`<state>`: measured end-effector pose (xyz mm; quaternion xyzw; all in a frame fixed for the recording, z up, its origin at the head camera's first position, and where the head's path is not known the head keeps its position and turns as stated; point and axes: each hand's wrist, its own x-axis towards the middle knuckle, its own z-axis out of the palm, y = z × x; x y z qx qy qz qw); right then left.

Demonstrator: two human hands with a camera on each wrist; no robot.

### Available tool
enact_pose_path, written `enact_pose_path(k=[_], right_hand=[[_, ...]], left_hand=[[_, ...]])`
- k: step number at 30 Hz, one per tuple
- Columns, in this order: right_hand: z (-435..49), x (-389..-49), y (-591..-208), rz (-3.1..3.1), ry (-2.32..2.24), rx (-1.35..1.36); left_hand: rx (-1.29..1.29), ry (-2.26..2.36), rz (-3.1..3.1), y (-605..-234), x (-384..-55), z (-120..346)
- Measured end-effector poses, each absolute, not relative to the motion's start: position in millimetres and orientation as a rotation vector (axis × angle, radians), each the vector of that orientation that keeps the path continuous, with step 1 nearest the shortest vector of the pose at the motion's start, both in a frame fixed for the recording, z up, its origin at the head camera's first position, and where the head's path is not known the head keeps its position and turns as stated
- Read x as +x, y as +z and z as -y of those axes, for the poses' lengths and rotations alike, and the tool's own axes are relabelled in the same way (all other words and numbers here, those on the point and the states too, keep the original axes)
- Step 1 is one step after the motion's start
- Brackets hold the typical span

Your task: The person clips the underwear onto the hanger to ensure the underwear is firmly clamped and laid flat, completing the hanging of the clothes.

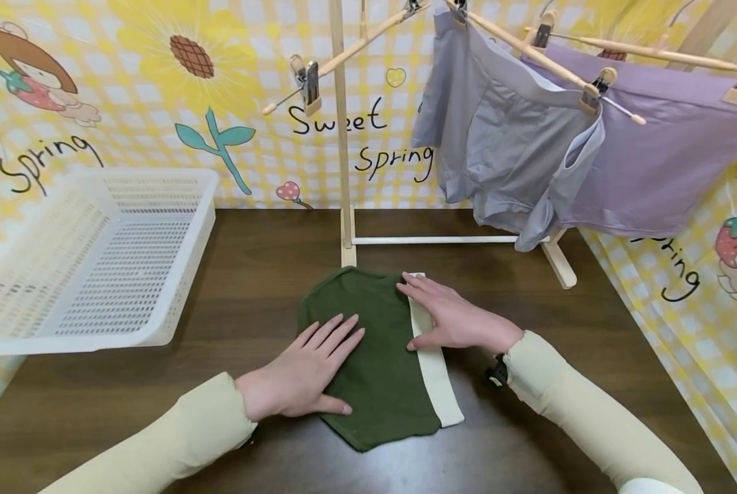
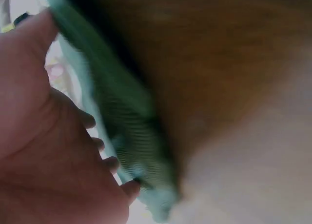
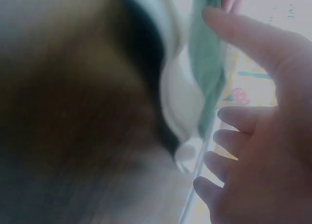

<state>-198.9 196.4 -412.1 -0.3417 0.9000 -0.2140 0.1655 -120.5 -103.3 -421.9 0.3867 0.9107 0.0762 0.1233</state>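
Note:
A pair of dark green briefs with a cream waistband lies flat on the brown table, the band towards the right. My left hand rests on its left part with the fingers straight and spread. Over the waistband side lies my right hand, fingers extended across the band onto the green cloth. In the left wrist view the green cloth is blurred beside my fingertips. The right wrist view shows the cream band near my thumb and fingers. Neither hand pinches the cloth.
A white plastic basket stands at the left. Behind the briefs is a wooden rack with clip hangers. Grey boxer shorts and a lilac garment hang from it on the right. One hanger clip holds nothing.

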Motion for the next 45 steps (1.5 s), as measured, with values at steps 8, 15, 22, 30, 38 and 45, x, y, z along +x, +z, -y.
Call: enact_pose_path(k=[8, 15, 22, 30, 38, 45], right_hand=[[-201.3, -216.9, -419.1, -2.542, -0.355, -0.829], [-203.2, -215.8, -414.9, -2.574, -0.445, -0.849], [-201.0, -180.2, -397.8, -2.544, -0.463, -1.021], [-224.8, -135.8, -414.5, -2.505, -0.471, -1.002], [-236.4, -130.4, -408.5, -2.648, -0.661, -0.951], [-231.1, -155.7, -352.8, -2.87, -0.812, -0.975]], left_hand=[[1.132, 0.193, -2.628, -427.7, -114.6, 122.2], [1.109, 0.239, -2.713, -414.2, -130.4, 109.1], [1.111, 0.29, -2.803, -400.0, -189.0, 74.3], [0.898, 0.107, -2.73, -417.3, -223.4, 62.4], [0.926, 0.413, -2.877, -410.0, -234.5, 68.8], [0.658, 1.057, -3.218, -365.2, -260.5, 70.2]])
